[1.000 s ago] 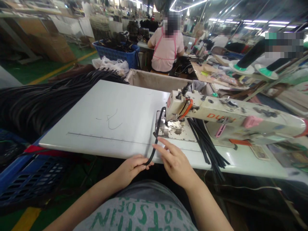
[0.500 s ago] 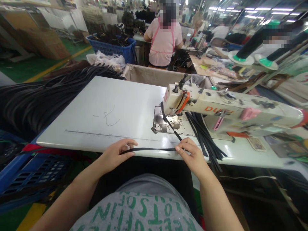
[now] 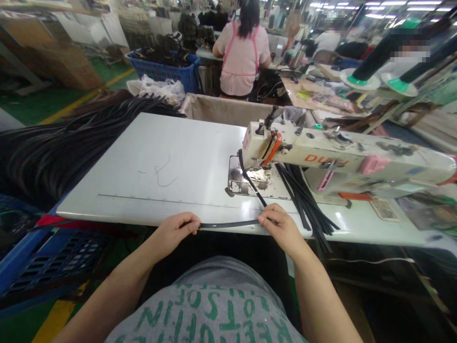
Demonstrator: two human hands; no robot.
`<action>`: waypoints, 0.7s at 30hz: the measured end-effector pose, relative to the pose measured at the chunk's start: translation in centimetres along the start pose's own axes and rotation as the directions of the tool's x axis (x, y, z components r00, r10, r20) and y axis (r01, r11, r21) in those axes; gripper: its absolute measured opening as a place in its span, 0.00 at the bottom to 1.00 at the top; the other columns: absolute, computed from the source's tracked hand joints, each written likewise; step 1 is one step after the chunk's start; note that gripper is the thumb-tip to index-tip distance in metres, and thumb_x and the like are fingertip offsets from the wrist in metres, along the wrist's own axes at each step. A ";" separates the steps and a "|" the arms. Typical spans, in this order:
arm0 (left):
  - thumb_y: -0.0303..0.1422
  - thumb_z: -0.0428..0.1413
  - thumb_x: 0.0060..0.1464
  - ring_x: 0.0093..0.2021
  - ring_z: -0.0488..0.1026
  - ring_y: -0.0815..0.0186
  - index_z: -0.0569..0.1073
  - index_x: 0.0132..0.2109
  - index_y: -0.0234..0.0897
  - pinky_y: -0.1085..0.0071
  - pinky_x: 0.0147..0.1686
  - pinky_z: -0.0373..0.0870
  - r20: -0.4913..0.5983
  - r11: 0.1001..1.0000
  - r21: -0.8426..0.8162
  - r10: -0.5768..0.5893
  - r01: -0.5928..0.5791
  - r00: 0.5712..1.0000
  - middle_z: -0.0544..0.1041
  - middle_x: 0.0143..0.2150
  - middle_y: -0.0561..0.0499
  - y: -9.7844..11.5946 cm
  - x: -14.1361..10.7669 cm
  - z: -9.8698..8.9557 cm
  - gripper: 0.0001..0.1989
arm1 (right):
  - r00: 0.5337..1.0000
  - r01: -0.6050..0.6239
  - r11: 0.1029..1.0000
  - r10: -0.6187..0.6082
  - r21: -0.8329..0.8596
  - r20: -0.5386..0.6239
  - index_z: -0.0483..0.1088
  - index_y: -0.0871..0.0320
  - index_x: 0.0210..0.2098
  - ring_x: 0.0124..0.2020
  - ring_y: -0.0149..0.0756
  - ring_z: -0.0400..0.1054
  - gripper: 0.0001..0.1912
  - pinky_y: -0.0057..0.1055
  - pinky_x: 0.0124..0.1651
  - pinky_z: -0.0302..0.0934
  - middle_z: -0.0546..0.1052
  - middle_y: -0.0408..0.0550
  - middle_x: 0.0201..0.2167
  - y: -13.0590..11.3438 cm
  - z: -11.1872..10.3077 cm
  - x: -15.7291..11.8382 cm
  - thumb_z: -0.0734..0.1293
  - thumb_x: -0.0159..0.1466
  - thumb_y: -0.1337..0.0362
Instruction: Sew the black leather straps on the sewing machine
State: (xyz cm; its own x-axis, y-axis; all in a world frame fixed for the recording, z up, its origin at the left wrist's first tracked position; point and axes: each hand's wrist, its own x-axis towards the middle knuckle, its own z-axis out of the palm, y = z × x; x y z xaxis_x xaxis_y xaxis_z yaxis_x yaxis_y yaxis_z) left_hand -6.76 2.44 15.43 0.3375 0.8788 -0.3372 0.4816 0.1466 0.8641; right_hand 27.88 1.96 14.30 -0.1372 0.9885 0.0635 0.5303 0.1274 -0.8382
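A narrow black strap [image 3: 228, 224] is stretched between my two hands along the table's front edge. My left hand [image 3: 182, 225] pinches it at the left, fingers closed. At the other side my right hand [image 3: 280, 223] grips it between thumb and fingers. From the right hand the strap runs up to the sewing machine [image 3: 264, 147], passing over its metal needle plate [image 3: 235, 177]. Small white marks show on the strap. Beside the machine, right of my right hand, lies a bundle of black straps [image 3: 310, 202] hanging over the front edge.
The white sewing table [image 3: 171, 143] has a printed ruler line and loose thread on it. Long black strips [image 3: 53, 143] are heaped at the left, above a blue crate [image 3: 53, 267]. A person in a pink apron [image 3: 241, 57] sits ahead. Thread cones [image 3: 371, 62] stand at the right.
My left hand has closed its fingers on the strap and shifted slightly right and down. A white mark now shows on the stretch between the hands. My right hand has hardly moved.
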 end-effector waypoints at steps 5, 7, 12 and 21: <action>0.49 0.53 0.61 0.35 0.71 0.62 0.74 0.34 0.36 0.68 0.40 0.65 -0.007 1.000 0.015 -0.003 0.003 1.000 0.77 0.31 0.52 0.2 0.1 0.1 0.20 | 0.999 0.020 1.000 -0.020 -0.011 0.026 0.78 0.53 0.27 0.38 0.42 0.73 0.19 0.39 0.45 0.67 0.77 0.50 0.35 0.6 0.2 0.0 0.68 0.69 0.50; 0.47 0.53 0.62 0.35 0.71 0.62 0.74 0.34 0.36 0.68 0.41 0.65 -0.028 0.999 0.017 0.029 -0.029 0.999 0.77 0.31 0.52 0.2 0.2 0.2 0.18 | 0.999 0.035 0.999 -0.034 -0.020 0.040 0.79 0.53 0.28 0.38 0.43 0.73 0.18 0.41 0.45 0.66 0.79 0.50 0.34 0.4 0.1 -0.3 0.68 0.69 0.50; 0.41 0.54 0.63 0.39 0.73 0.62 0.76 0.35 0.36 0.69 0.44 0.66 -0.022 0.989 0.045 0.142 -0.141 0.990 0.78 0.35 0.51 0.4 0.4 0.5 0.14 | 0.971 0.179 0.974 -0.151 -0.140 0.186 0.82 0.50 0.37 0.39 0.43 0.72 0.09 0.42 0.47 0.61 0.84 0.47 0.35 -2.3 0.6 -1.6 0.71 0.70 0.55; 0.38 0.56 0.64 0.45 0.77 0.61 0.80 0.45 0.37 0.67 0.50 0.68 0.019 0.970 0.106 0.219 -0.220 0.976 0.82 0.43 0.48 1.4 0.8 1.9 0.12 | 0.969 0.187 0.976 -0.165 -0.111 0.185 0.79 0.53 0.33 0.34 0.40 0.67 0.13 0.37 0.42 0.58 0.79 0.45 0.27 -4.6 2.0 -2.5 0.68 0.73 0.59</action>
State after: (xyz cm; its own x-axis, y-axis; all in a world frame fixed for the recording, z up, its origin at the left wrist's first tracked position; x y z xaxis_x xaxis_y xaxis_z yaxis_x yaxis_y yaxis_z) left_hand -4.28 2.49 15.63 0.4502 0.8807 -0.1473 0.4788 -0.0989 0.8723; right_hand 24.09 -1.22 16.92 -0.3749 0.9217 0.0993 0.5848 0.3182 -0.7462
